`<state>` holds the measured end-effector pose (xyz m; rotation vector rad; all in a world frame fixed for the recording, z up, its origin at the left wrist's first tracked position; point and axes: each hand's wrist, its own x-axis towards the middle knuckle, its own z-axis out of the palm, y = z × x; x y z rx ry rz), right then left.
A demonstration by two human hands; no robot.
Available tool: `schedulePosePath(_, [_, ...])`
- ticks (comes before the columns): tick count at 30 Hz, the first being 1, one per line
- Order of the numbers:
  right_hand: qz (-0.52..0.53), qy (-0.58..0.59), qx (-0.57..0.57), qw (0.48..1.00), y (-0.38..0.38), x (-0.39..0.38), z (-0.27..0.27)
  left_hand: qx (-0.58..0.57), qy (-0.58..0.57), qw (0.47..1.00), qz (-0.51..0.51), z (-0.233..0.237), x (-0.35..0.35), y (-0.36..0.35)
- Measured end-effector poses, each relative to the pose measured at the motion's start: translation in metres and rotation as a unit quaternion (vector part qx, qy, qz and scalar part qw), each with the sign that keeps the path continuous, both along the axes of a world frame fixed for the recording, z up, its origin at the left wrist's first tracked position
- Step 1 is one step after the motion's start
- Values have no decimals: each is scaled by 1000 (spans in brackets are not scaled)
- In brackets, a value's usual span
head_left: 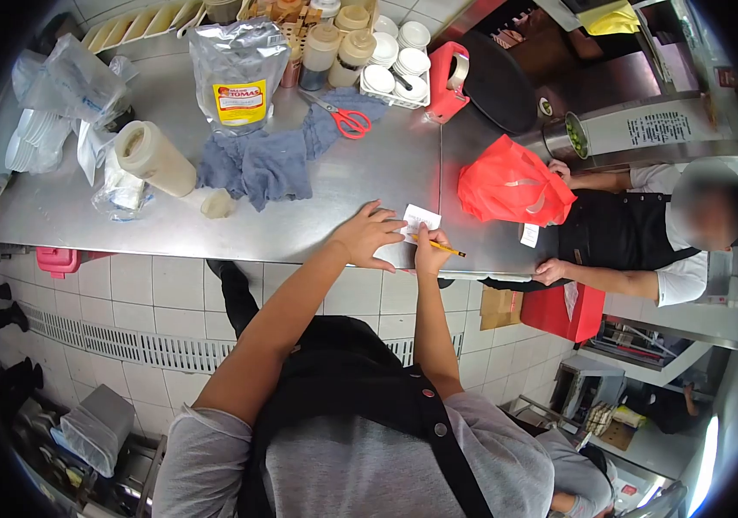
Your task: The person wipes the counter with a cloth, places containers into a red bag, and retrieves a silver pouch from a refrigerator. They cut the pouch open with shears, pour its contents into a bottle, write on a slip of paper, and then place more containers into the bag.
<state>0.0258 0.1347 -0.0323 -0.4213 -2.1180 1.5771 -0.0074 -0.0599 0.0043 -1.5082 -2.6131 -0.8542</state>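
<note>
At the counter's front edge, my right hand is closed around a yellow pencil. Its fingers are over a small white paper slip with some print on it. My left hand lies with fingers spread on the steel counter, its fingertips reaching the slip's left side. To the right of the slip stands a red plastic bag, with a white tag at its lower edge. The pencil's tip is hidden by my fingers.
A co-worker stands at the counter's right end, one hand by the bag. Blue cloths, red-handled scissors, a silver pouch, a squeeze bottle and a tape dispenser lie or stand farther back.
</note>
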Motion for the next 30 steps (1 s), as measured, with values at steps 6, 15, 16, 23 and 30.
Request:
schedulePosePath(6, [9, 2, 32, 999, -1, 1, -1, 9, 1, 1000, 3, -2, 0, -1])
schedulePosePath(15, [-1, 0, 20, 1000, -1, 1, 1, 19, 1, 1000, -1, -3, -1, -1])
schedulePosePath(16, [-1, 0, 20, 1000, 0, 1, 2, 14, 2, 1000, -1, -3, -1, -1])
schedulePosePath(23, [15, -1, 17, 1000, 2, 2, 4, 14, 4, 1000, 0, -4, 0, -1])
schedulePosePath(30, [13, 3, 20, 1000, 4, 3, 2, 16, 1, 1000, -2, -5, 0, -1])
